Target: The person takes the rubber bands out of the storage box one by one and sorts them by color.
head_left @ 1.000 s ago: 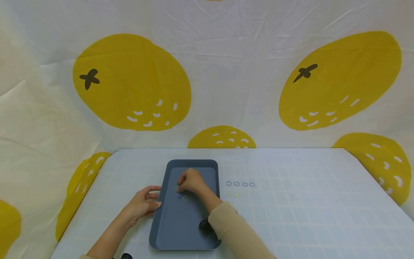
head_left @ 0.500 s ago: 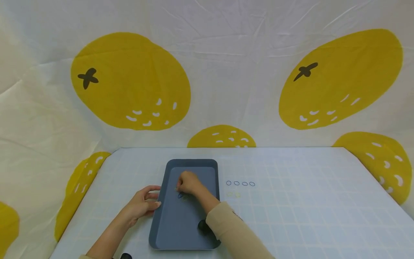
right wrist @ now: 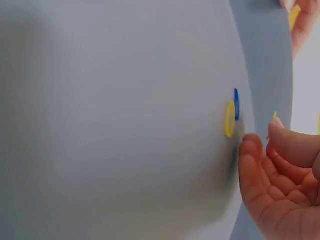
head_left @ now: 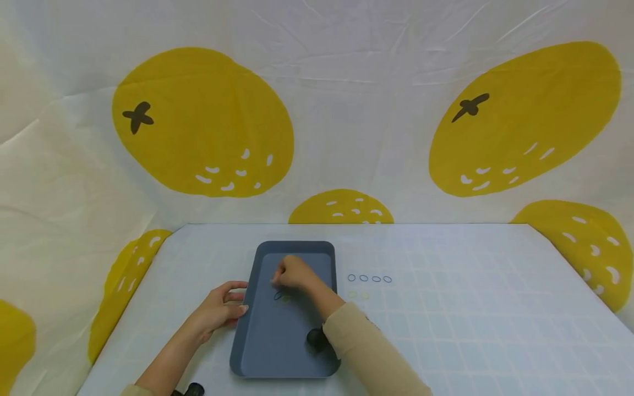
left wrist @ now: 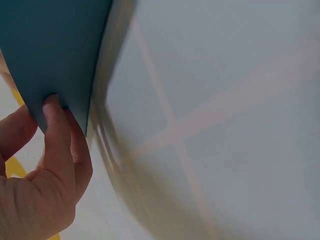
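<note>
My left hand (head_left: pixel 215 313) grips the left rim of a blue-grey tray (head_left: pixel 282 352), with fingers against its outer wall in the left wrist view. Over the tray's upper left part, my right hand (head_left: pixel 295 273) pinches a small yellow rubber band (right wrist: pixel 274 116) between thumb and index finger; most of the band is hidden by the fingertips. Just below this hand, a blue rubber band (right wrist: pixel 237 105) and another yellow rubber band (right wrist: pixel 229 120) lie side by side on the tray floor.
Right of the tray, several blue bands (head_left: pixel 364 278) lie in a row on the pale checked tablecloth (head_left: pixel 470 313). Two yellow bands (head_left: pixel 365 296) lie below them. A white curtain (head_left: pixel 356 110) with yellow fruit prints hangs behind the table.
The right hand has taken hold of the yellow rubber band and raised it slightly off the tray floor. The left hand stays at the tray's rim.
</note>
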A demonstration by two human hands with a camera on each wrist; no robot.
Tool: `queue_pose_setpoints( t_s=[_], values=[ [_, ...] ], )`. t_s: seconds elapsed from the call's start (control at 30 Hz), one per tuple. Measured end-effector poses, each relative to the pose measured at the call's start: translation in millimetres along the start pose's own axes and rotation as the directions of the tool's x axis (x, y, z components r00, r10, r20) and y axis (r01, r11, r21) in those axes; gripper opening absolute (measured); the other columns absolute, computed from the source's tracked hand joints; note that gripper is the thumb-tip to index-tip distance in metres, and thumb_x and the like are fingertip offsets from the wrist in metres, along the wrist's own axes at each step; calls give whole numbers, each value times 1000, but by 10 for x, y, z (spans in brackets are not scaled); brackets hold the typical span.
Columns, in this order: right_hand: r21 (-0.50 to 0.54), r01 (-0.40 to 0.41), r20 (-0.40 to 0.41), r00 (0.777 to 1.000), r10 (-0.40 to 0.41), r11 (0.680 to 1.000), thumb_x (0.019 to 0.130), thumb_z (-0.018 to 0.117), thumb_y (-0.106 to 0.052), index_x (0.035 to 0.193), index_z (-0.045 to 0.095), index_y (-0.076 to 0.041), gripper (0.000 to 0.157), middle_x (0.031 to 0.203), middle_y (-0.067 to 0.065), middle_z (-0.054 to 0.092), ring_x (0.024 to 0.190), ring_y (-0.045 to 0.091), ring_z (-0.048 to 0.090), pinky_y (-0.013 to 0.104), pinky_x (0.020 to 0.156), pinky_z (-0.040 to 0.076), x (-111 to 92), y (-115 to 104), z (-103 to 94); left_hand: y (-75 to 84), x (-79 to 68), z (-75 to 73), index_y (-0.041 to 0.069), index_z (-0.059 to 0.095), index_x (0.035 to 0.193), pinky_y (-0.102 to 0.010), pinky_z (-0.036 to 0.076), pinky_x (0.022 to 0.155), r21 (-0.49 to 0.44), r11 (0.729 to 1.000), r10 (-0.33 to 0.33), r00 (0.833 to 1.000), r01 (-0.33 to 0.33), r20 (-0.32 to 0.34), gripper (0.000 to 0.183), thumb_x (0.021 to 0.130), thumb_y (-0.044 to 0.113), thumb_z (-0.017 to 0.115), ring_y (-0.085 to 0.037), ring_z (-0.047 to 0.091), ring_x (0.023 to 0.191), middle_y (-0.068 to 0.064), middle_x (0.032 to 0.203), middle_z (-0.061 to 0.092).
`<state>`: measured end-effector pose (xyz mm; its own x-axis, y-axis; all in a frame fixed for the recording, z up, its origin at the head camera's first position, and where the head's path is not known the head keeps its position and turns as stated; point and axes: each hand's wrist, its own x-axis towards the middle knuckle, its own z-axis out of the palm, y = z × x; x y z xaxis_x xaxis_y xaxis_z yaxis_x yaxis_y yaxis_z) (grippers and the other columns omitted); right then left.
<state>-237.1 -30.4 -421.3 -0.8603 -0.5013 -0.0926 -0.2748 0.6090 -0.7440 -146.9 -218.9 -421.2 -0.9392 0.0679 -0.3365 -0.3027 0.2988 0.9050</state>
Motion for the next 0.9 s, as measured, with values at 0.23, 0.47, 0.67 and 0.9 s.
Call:
queue_pose_setpoints(
  t_s=[0.23,0.47,0.67,0.9],
  values=[
    [169,-35,14,999,33,985,81,69,-1,72,69,2,10,64,4,61,56,12,54,25,54,46,-53,-47,-184,5,9,-6,-1,39,134,-36,50,69,11,1000,-4,1000,4,-5,56,83,-4,62,-23,61,90,-26,121,51],
    [284,-36,28,999,29,958,80,70,0,75,70,2,5,67,7,64,60,17,58,28,59,49,-132,-20,-334,-9,-1,12,-2,40,133,-36,50,67,5,1000,-12,1000,12,-18,56,82,-5,63,-22,61,86,-25,119,52],
    [403,-44,57,998,23,914,81,70,-1,83,70,4,5,74,9,67,73,29,64,39,72,53,-200,3,-492,-12,-5,9,-2,40,133,-37,51,68,1,1000,-7,1000,7,-20,56,82,-6,63,-22,61,87,-26,118,52],
    [441,-5,76,997,-31,897,82,68,0,88,67,7,9,77,12,68,81,35,65,43,77,52,-343,73,-714,-2,2,18,-3,40,133,-37,51,68,-2,1000,2,1000,-2,-13,56,82,-6,62,-23,61,87,-26,118,52]
  ],
)
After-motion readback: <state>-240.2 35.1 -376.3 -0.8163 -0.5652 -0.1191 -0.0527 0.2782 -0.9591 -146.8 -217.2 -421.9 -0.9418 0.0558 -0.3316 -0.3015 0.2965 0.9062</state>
